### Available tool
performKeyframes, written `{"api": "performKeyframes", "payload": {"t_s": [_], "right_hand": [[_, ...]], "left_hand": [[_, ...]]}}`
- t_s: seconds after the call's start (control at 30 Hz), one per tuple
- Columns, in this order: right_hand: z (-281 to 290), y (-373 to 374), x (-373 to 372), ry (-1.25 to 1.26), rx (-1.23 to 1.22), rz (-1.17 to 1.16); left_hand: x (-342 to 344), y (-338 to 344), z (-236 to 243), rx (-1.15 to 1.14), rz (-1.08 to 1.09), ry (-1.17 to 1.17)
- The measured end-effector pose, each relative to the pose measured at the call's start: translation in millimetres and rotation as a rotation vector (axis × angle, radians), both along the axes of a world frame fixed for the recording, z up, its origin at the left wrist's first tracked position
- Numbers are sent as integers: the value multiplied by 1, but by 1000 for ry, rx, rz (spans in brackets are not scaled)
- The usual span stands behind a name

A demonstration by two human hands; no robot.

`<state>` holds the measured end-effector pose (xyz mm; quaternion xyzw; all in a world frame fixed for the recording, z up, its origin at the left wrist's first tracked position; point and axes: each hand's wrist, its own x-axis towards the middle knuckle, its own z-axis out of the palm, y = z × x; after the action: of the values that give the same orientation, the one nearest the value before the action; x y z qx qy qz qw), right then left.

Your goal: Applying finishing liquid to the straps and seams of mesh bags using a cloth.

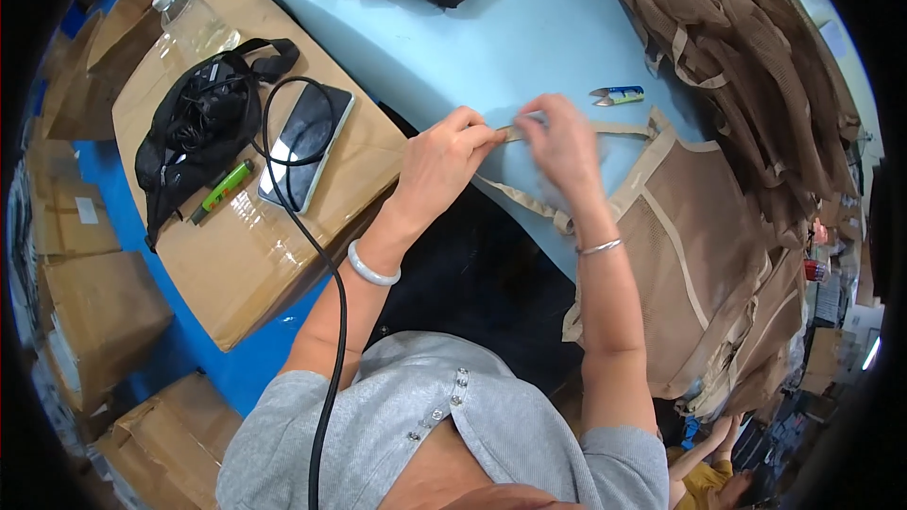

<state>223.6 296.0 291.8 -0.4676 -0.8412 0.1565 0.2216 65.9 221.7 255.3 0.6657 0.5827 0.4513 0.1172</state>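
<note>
My left hand [446,159] pinches a narrow tan fabric strap [619,128] between thumb and fingertips, over the edge of the light-blue table. Close to its right, my right hand [565,146] hovers at the same strap with curled fingers. Motion blurs those fingers, so their grip on it is unclear. Rightward the strap runs to a brown mesh fabric piece [694,236] with tan edging, which spreads over the table's right side. Another tan strip [518,196] hangs in a curve below my hands. Blue-handled thread snips [619,95] lie beyond my right hand.
Brown mesh pieces are heaped [727,47] at the far right. On the left, a cardboard box [250,274] carries a phone [307,146], black pouch [203,118], green marker [222,191] and clear bottle [196,24]. A black cable [331,359] crosses my left arm. Another person [709,472] sits lower right.
</note>
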Motion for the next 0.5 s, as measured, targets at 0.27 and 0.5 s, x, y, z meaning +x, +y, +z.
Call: {"api": "performKeyframes", "payload": {"t_s": [0.27, 0.5], "right_hand": [[-1, -4, -4, -18, -6, -17], [-4, -6, -3, -36, 83, -78]], "left_hand": [[0, 2, -6, 12, 17, -38], [0, 5, -8, -2, 9, -73]]}}
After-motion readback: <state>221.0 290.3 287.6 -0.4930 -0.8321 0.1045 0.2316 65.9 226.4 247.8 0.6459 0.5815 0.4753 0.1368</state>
